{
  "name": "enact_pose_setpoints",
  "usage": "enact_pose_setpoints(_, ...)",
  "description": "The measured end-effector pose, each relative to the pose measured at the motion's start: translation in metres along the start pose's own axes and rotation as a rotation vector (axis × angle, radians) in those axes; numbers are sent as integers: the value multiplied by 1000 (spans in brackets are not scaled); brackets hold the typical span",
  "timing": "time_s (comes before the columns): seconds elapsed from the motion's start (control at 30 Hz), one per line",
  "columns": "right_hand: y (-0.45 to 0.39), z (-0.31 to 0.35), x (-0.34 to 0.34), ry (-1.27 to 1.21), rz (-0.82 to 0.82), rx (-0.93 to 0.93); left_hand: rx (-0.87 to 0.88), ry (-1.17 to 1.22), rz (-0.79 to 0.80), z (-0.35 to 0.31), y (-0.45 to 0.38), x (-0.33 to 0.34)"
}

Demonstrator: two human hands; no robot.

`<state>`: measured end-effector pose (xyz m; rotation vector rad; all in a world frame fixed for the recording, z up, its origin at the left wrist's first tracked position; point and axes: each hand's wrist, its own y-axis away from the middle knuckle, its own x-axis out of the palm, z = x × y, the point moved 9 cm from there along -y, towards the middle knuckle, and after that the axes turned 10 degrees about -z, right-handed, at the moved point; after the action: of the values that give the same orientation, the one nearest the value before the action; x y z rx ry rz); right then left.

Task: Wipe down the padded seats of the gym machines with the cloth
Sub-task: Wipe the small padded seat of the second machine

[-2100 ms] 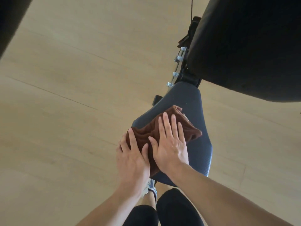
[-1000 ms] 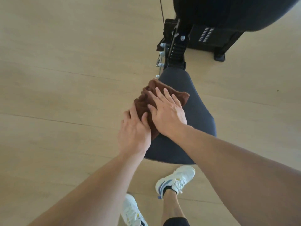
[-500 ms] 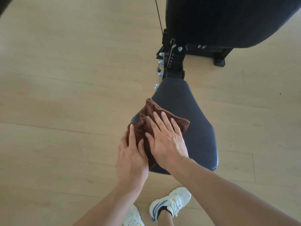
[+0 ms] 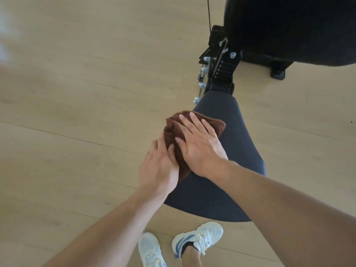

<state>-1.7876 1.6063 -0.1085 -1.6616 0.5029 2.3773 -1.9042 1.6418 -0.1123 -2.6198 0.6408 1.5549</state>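
Observation:
A folded brown cloth [image 4: 217, 125] lies on the left part of a dark grey padded seat [image 4: 240, 151]. My right hand [image 4: 198, 145] lies flat on the cloth with straight, spread fingers, pressing it onto the seat. My left hand [image 4: 158, 166] rests beside it at the cloth's near left edge, by the seat's left rim, fingers straight on the cloth. Much of the cloth is hidden under both hands.
A black padded backrest [image 4: 289, 26] looms at the top right. Below it a black metal bracket with bolts [image 4: 219, 70] joins the seat. A thin cable [image 4: 209, 12] runs up. Light wooden floor [image 4: 77, 93] surrounds the machine. White sneakers [image 4: 196, 241] stand below the seat.
Both hands and the cloth slid along the seat, away from the near end and toward the narrow end by the bracket. The camera view has shifted too.

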Motion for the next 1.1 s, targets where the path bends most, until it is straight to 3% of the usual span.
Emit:
enact_pose_setpoints(0.2,-29,-3,1,37,24,-25,-54,187,97,7,-18,7)
enact_pose_setpoints(0.4,-7,2,1,0,-3,-18,23,44,-37,11,27,-4)
enact_pose_setpoints(0.57,49,13,0,-35,-106,58,179,-64,-45,17,62,0)
enact_pose_setpoints(0.7,115,4,-12,-58,-339,200,418,-231,-38,3,89,1)
enact_pose_setpoints(0.83,184,-24,-14,-29,-482,412,645,-245,61,-27,118,17)
enact_pose_setpoints(0.97,230,-63,-12,-46,-471,681,693,-261,163,-71,141,48)
enact_pose_setpoints(1.1,237,-107,-8,-402,-466,957,774,-256,173,-110,136,67)
